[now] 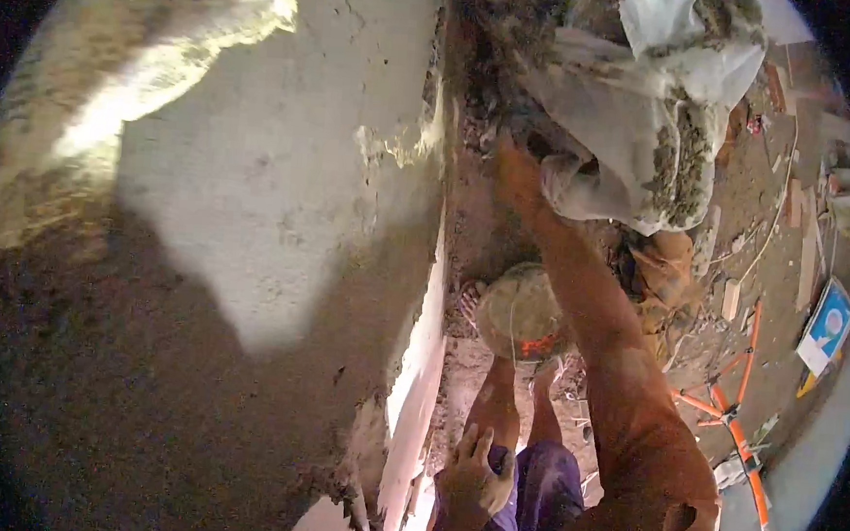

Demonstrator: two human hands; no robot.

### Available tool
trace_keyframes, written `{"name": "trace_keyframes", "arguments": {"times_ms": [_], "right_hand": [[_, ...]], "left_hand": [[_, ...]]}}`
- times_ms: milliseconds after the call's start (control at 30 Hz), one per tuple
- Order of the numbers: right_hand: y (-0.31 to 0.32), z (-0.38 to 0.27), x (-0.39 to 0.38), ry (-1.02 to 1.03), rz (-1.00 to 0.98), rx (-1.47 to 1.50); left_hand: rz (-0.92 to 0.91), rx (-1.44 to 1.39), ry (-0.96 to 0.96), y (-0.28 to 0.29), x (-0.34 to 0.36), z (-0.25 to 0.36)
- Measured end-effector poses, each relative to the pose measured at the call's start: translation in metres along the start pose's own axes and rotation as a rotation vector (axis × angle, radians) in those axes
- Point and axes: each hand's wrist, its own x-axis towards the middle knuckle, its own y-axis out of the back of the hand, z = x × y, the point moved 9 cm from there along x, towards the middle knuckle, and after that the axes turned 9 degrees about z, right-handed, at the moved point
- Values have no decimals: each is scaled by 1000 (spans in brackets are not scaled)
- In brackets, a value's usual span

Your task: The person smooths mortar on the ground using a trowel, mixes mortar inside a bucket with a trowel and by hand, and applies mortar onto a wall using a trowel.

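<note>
My left hand [476, 470] lies with its fingers stretched out on my bent leg, near the knee. It holds nothing that I can see. My right arm reaches far forward, and my right hand [519, 164] is down by the foot of the wall, next to a crumpled translucent plastic sheet [626, 161]. Its fingers are blurred and dark, so their grip does not show. Between my feet and under my right forearm sits a round, dusty grey-brown thing [518, 305] with orange-red marks and a thin pale line across it; my forearm hides its right edge.
A rough plastered wall [253, 206], partly brightly lit, fills the left side. Right of me lie an orange pole-like frame [741, 431], a blue and white packet [825, 326], a brown cloth-like heap [663, 265], cables and scraps on the dirt floor. Debris lies on the plastic sheet.
</note>
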Motion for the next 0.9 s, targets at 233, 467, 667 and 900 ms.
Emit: {"name": "trace_keyframes", "arguments": {"times_ms": [233,467,667,900], "right_hand": [[6,18,-33,161,93,-78],[36,62,-51,293,-27,-206],[6,10,-36,-25,-181,-176],[15,90,-98,273,-42,-35]], "left_hand": [[8,-43,-34,-2,-3,14],[121,30,-216,0,-2,29],[65,-42,-50,3,-2,9],[55,-44,-126,-17,-3,11]]}}
